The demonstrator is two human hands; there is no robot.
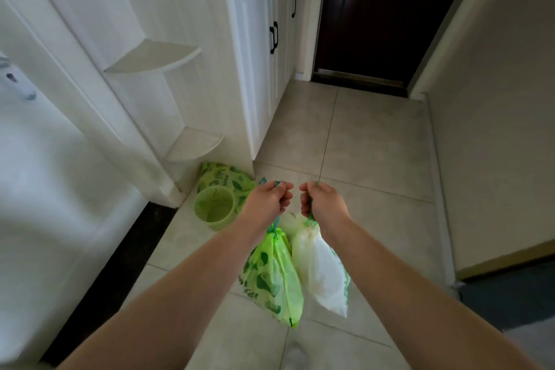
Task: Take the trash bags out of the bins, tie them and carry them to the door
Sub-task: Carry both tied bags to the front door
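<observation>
- The left hand [271, 200] is curled into a fist around the drawstring of a green bag [274, 276], which hangs below it clear of the floor [375, 144].
- The right hand [319, 201] is likewise fisted around the gathered top of a white bag [319, 273], which hangs beside the green one; the two bags touch along their sides.
- Both bags are cinched at the neck, with teal-green cord showing at the knuckles and just under each hand.
- The green bag is translucent with a dark leaf print; the white bag is pale and semi-opaque, with a green edge along its right side.
- The two hands are held close together in front of the body, knuckles nearly meeting, both forearms bare.
- On the floor to the left, just beside the left wrist, stands a small green basket [214, 209], upright, with nothing visible inside.
- Behind the basket and touching it lies another green printed bag [223, 176], flat against the foot of a white cabinet [255, 69].
- Two curved corner shelves [156, 55] stick out from the cabinet's end.
- A dark door [381, 18] is shut at the far end of the tiled hallway, well apart from the bags.
- A plain wall [495, 99] runs along the right.
</observation>
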